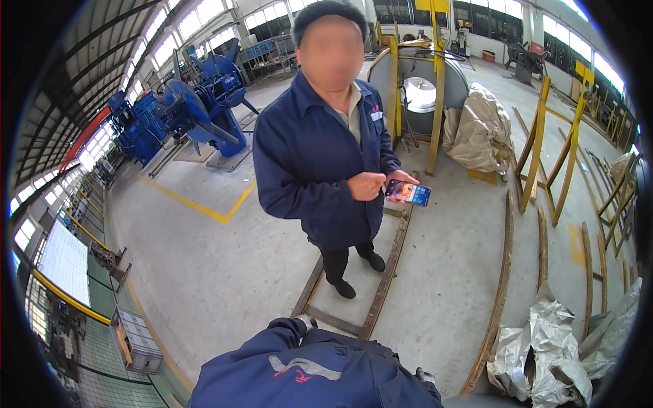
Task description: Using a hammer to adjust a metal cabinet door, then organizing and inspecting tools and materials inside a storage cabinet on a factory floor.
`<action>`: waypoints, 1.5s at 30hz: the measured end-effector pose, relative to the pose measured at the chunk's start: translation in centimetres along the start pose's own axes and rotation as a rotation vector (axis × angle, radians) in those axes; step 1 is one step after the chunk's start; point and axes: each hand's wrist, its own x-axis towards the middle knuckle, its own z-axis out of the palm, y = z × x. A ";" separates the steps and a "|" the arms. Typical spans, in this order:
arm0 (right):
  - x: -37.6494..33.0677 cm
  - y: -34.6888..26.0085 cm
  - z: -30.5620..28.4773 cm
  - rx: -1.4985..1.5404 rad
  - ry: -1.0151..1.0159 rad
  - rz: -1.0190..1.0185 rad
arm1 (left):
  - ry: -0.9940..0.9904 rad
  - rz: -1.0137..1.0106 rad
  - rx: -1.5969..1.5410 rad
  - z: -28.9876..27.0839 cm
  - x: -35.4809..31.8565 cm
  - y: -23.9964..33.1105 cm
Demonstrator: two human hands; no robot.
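Note:
My left hand (309,321), in what looks like a pale glove, just shows past my navy sleeve above the metal floor frame (338,321). Low in the view, my right hand (426,378) also looks gloved and is mostly covered by my jacket. Neither hand's fingers can be made out, nor whether anything is in them. A person in a navy work jacket (309,160) stands facing me, inside the floor frame. That person holds a smartphone (411,192) with a lit screen in one hand, the other hand closed beside it.
Blue machinery (197,112) stands at the far left. Behind the person is a large grey coil (450,88) between yellow posts. Crumpled wrapping (479,129) leans beside it, with more silvery wrapping (544,350) at lower right. Yellow A-frames (544,153), long floor rails (505,272) and a grey crate (138,340) are around.

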 end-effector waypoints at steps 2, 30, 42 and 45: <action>0.4 0.2 0.1 -0.023 -0.015 -0.032 | 0.009 -0.008 0.005 -0.4 -0.4 0.6; 2.8 6.1 1.8 -0.224 -0.002 -0.149 | -0.013 0.055 0.197 -1.7 -0.9 0.6; 2.7 4.0 1.2 0.048 -0.053 -0.008 | 0.007 0.042 -0.036 -0.6 0.5 -0.4; 3.4 6.3 0.6 0.086 -0.012 -0.053 | -0.019 0.029 -0.037 -1.7 -1.4 3.0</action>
